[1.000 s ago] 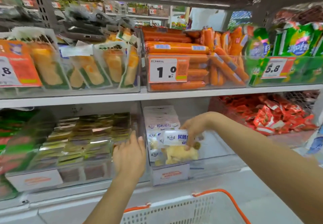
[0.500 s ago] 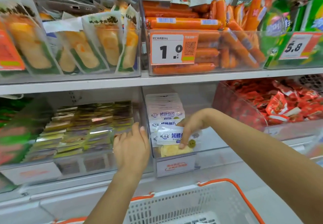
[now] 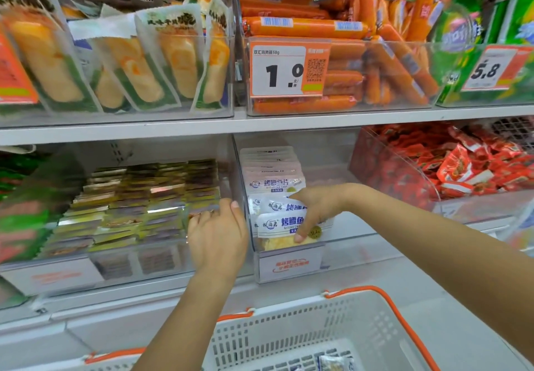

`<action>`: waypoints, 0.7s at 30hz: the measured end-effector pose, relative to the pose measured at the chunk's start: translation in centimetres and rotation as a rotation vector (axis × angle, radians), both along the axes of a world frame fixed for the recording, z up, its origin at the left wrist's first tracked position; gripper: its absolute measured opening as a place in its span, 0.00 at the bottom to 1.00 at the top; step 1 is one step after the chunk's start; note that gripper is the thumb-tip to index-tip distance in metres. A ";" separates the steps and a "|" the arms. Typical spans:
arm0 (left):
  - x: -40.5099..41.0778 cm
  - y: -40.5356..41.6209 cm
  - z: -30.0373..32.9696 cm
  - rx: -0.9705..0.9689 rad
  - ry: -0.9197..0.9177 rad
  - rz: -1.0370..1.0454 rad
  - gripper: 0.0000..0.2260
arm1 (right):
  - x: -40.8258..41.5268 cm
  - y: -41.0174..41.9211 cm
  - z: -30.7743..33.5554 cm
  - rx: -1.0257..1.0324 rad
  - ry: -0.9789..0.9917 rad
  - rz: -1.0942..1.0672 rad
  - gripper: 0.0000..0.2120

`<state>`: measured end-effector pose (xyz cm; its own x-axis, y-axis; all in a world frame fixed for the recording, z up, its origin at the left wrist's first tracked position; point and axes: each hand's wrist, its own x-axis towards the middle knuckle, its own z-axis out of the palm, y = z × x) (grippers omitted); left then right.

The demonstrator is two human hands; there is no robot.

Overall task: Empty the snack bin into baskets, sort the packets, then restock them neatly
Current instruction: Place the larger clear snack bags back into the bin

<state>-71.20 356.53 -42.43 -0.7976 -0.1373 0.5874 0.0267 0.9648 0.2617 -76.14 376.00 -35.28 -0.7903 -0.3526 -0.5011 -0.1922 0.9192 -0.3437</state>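
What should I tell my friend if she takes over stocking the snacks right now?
Right hand presses the front white fish packet upright in the clear bin.
Left hand rests open against the bin's left wall, holding nothing.
A row of the same packets stands behind the front one.
White basket sits below with at least one packet in it.
Left: restock whatever remains and straighten the row.
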 end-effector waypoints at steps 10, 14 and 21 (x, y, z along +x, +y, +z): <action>0.1 0.1 -0.2 0.007 0.029 -0.010 0.20 | -0.1 -0.7 -2.2 0.201 0.747 0.032 0.31; 0.1 0.0 -0.2 0.006 0.013 -0.004 0.20 | 0.1 -0.4 -2.7 0.206 0.832 0.021 0.41; 0.2 0.0 -0.2 0.014 0.006 -0.006 0.21 | 0.7 0.1 -3.4 -0.160 0.474 -0.498 0.67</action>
